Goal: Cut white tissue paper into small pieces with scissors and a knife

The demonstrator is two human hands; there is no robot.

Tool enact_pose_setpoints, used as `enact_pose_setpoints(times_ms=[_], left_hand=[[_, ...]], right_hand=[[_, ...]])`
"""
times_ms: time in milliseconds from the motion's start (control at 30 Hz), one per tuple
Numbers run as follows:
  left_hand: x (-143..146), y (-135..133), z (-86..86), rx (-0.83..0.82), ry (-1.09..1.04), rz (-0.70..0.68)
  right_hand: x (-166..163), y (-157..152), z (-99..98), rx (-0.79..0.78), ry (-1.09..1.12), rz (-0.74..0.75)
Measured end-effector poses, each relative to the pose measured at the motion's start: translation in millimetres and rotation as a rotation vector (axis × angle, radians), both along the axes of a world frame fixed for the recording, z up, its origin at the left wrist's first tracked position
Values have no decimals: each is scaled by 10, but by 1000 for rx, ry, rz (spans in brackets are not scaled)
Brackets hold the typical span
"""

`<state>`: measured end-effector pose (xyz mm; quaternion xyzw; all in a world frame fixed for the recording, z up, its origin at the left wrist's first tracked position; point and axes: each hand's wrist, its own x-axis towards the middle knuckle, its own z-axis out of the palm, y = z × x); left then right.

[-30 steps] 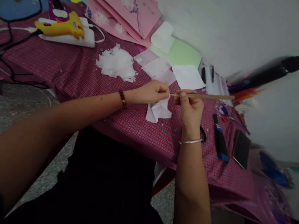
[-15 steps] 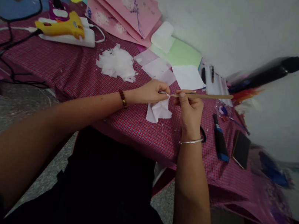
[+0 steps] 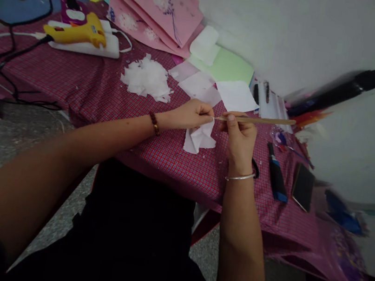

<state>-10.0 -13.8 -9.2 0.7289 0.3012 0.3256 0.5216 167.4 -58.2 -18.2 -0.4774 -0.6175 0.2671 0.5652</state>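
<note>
My left hand (image 3: pixel 198 115) is closed, pinching the upper edge of a crumpled piece of white paper (image 3: pixel 200 137) that hangs down over the checked tablecloth. Closed round a thin wooden stick (image 3: pixel 264 121) is my right hand (image 3: pixel 239 136). The stick lies nearly level, and its left tip meets the paper at my left fingertips; the exact contact is hidden by the fingers. Left of the hands lies a heap of small white paper pieces (image 3: pixel 147 78). Just behind them are flat white sheets (image 3: pixel 238 96).
A yellow glue gun (image 3: pixel 80 33) rests on a white power strip with trailing cables. Pink paper with flower designs (image 3: pixel 165 5) leans on the wall beside a green sheet (image 3: pixel 235 67). At right lie a black-and-blue cutter (image 3: pixel 276 175) and a phone (image 3: pixel 303 187).
Very little differs. My right hand and the stick have shifted slightly to the right, while my left hand stays on the paper.
</note>
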Motion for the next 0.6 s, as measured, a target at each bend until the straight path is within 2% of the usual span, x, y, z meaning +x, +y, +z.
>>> enact_pose_setpoints(times_ms=[600], left_hand=[[0,-12,13,22,9,22]], right_hand=[[-15,-12,28,-14,-39,-27]])
